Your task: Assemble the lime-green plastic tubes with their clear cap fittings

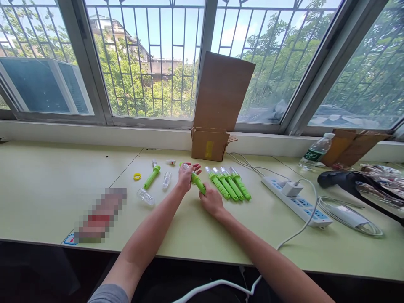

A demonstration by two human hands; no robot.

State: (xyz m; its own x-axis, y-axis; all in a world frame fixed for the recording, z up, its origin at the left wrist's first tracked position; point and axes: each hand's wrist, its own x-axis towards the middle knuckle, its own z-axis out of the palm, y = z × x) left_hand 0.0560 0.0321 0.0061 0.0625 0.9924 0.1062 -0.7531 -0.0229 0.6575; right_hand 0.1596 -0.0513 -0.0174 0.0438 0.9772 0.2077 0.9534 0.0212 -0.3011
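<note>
Here, left grip (185, 176) clamps the green tube (198, 183) toward its far end, right grip (211, 200) nearer.

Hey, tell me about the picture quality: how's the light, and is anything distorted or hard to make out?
Head view: bright daylight shows through the windows, while the area below the table falls dark; window frames lean, suggesting wide-lens distortion; a coarse pixelated patch hides detail at left; the held green tube is recognizable, its fine detail soft.

On the pale-green table (47, 176): yellow ring (137, 179), four green tubes (233, 185), power strip (303, 205).
</note>
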